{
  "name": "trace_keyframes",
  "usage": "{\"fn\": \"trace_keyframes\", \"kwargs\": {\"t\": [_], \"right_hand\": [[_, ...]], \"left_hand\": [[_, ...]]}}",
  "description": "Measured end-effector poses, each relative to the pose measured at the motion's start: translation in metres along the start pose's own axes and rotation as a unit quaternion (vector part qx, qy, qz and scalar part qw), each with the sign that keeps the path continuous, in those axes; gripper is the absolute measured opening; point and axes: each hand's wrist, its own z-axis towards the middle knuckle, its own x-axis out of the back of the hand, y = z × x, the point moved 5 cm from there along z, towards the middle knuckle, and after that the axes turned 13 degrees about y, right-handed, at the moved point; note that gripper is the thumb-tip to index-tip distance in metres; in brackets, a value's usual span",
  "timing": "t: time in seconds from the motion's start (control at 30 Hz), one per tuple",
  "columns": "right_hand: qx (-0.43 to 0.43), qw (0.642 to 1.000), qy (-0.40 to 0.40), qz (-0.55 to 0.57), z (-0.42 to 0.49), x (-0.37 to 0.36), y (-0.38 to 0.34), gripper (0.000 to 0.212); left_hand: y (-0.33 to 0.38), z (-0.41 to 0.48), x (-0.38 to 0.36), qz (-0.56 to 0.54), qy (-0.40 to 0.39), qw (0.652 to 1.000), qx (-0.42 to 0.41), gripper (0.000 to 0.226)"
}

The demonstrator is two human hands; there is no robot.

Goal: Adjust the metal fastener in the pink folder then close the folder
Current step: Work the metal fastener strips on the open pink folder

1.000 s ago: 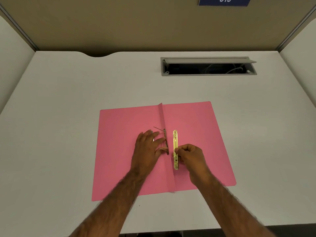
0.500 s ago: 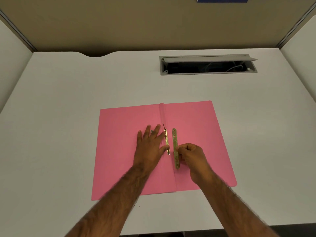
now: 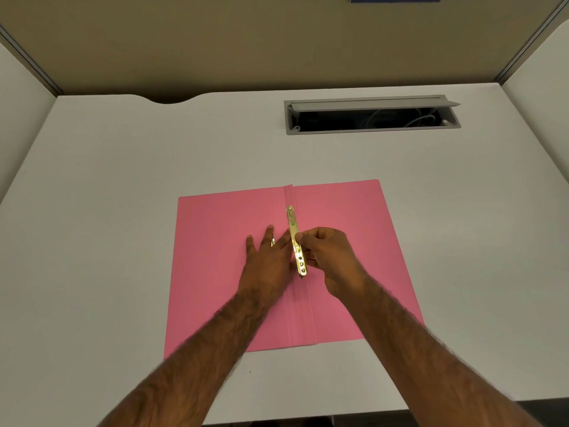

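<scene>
The pink folder [image 3: 345, 272] lies open and flat on the white desk, its spine fold running toward me. A gold metal fastener bar [image 3: 296, 238] stands along the spine, pinched at its middle by my right hand [image 3: 331, 257]. My left hand [image 3: 268, 260] rests flat on the left leaf, fingers spread, its fingertips against the spine beside the bar. The prongs of the fastener are hidden behind the bar and my fingers.
The white desk [image 3: 123, 241] has a grey cable tray [image 3: 372, 115] with its lid raised at the back right. Partition walls stand on the left, right and far sides. A notch is cut in the desk's far edge at left.
My right hand has lifted the gold bar from the right leaf and carried it left onto the spine, over the prongs. My left hand has stayed flat by the spine.
</scene>
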Motion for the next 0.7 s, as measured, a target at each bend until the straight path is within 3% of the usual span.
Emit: {"fn": "trace_keyframes", "kwargs": {"t": [0.7], "right_hand": [[-0.033, 0.999, 0.018, -0.017, 0.009, -0.002, 0.011, 0.010]], "left_hand": [[-0.003, -0.001, -0.009, -0.011, -0.003, 1.000, 0.001, 0.069]]}}
